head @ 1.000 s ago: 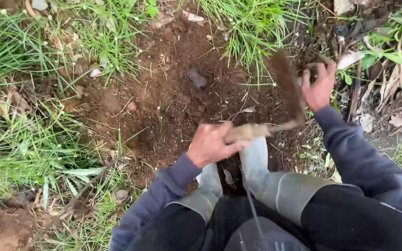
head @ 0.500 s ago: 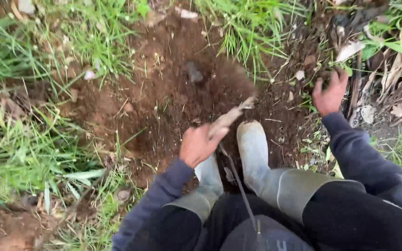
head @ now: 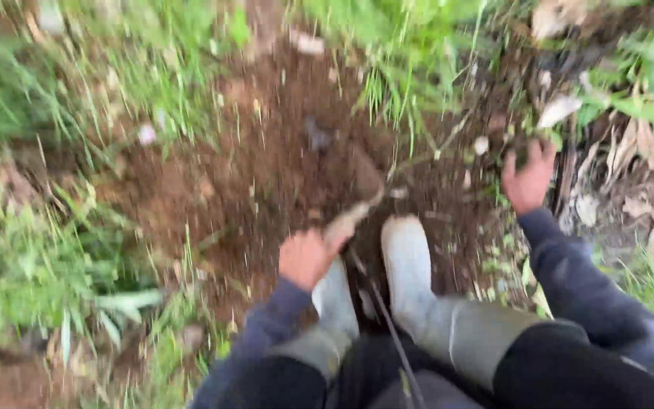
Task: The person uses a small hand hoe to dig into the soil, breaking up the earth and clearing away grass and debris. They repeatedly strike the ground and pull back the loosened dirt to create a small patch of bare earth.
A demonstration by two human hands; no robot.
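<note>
Left hand (head: 306, 257), fingers closed round the pale wooden handle of a small soil-caked hoe (head: 351, 213), has swung the blade from the right down into the patch of loose brown earth (head: 266, 163), just beyond the grey rubber boots (head: 406, 261). Digging thus appears under way. Right hand (head: 527, 178), fingers half-curled and empty, now rests farther right by dry leaves (head: 645, 170); blurred green grass (head: 47, 257) borders the left.
</note>
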